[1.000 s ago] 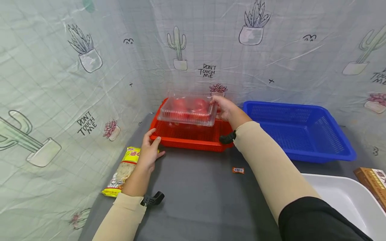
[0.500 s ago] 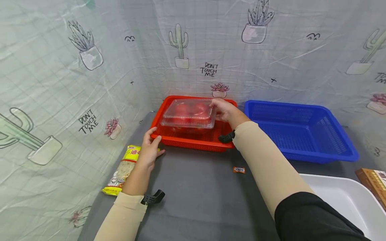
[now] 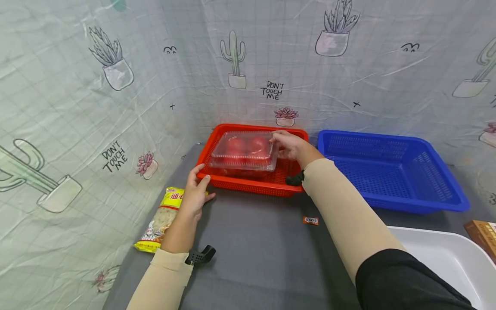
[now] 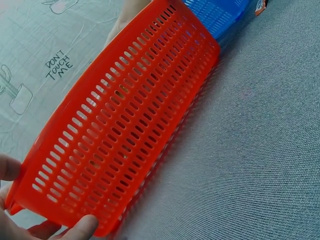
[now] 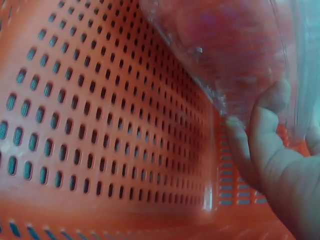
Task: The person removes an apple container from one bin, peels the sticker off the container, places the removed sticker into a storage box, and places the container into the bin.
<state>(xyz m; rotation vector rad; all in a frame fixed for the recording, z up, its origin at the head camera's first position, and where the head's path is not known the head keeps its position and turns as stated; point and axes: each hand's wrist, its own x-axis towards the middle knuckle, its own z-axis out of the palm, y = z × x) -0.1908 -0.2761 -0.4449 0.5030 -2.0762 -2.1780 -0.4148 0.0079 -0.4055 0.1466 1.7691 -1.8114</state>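
A clear plastic clamshell box [image 3: 243, 162] with round red things inside, which look like tomatoes, sits in the left part of the red basket [image 3: 252, 186]. My right hand [image 3: 290, 145] grips the box's right end; in the right wrist view its thumb and fingers pinch the clear edge. At the basket's front left corner my left hand [image 3: 193, 194] holds the rim. The left wrist view has its fingertips [image 4: 84, 227] against the slotted outer wall. Whether the box's underside touches the basket floor is hidden.
A blue basket [image 3: 387, 206] stands to the right of the red one. Nearer lie a small orange wrapped sweet [image 3: 311, 221] and a white tray [image 3: 434, 234]. A yellow snack bag [image 3: 159, 226] is beside my left forearm, and a brown box [image 3: 480, 237] at the far right.
The clear box has come down from above the red basket into it, levelling out, with my right hand still gripping its end. My left hand keeps its hold on the basket corner.
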